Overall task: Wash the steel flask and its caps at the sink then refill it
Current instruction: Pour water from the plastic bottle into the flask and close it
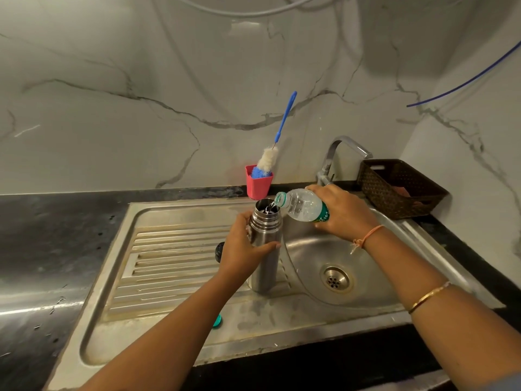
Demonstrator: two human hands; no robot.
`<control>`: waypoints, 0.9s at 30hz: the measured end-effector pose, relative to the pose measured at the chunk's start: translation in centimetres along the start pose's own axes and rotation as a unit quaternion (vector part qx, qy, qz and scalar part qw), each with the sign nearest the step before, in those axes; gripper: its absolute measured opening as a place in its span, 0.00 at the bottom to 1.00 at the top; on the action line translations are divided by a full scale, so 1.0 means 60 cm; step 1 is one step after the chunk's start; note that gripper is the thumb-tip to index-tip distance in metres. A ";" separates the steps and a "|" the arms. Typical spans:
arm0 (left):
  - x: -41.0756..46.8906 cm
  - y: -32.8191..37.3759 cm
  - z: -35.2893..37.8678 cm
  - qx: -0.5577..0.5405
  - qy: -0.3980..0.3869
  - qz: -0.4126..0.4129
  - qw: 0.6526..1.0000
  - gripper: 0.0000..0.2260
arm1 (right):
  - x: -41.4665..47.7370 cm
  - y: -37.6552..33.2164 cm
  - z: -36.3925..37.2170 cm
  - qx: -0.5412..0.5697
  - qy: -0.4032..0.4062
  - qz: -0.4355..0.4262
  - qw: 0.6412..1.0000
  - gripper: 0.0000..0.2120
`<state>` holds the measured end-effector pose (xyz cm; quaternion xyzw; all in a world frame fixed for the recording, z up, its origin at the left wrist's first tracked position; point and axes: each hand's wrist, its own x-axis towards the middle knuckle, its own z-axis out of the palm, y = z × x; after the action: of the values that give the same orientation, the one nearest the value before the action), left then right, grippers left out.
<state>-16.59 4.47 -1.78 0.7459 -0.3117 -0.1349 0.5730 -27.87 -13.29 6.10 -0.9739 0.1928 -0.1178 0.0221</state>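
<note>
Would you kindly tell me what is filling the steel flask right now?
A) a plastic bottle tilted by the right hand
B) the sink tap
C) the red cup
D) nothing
A: the right hand tilts the plastic bottle, its mouth pouring water into the steel flask that the left hand grips upright on the drainboard.

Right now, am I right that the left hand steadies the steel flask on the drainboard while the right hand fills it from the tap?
Not quite: the head view shows the right hand filling it from a tilted plastic bottle, not the tap. The left hand does steady the steel flask on the drainboard.
</note>
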 end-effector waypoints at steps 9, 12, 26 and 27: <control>-0.001 0.000 0.003 -0.006 0.002 -0.005 1.000 0.32 | 0.003 0.006 -0.010 -0.017 0.014 -0.003 1.000 0.35; -0.001 0.000 0.003 -0.011 0.002 -0.007 1.000 0.32 | 0.003 0.007 -0.014 -0.016 0.016 -0.001 1.000 0.35; -0.001 0.000 0.003 -0.016 0.000 -0.007 1.000 0.31 | 0.013 0.009 -0.045 -0.038 0.024 -0.010 0.999 0.36; -0.001 0.001 0.003 -0.017 0.000 -0.007 1.000 0.31 | 0.013 0.009 -0.047 -0.040 0.024 -0.010 0.999 0.36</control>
<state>-16.76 4.38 -1.81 0.7384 -0.3035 -0.1441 0.5847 -28.02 -14.08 8.95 -0.9728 0.1879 -0.1337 -0.0224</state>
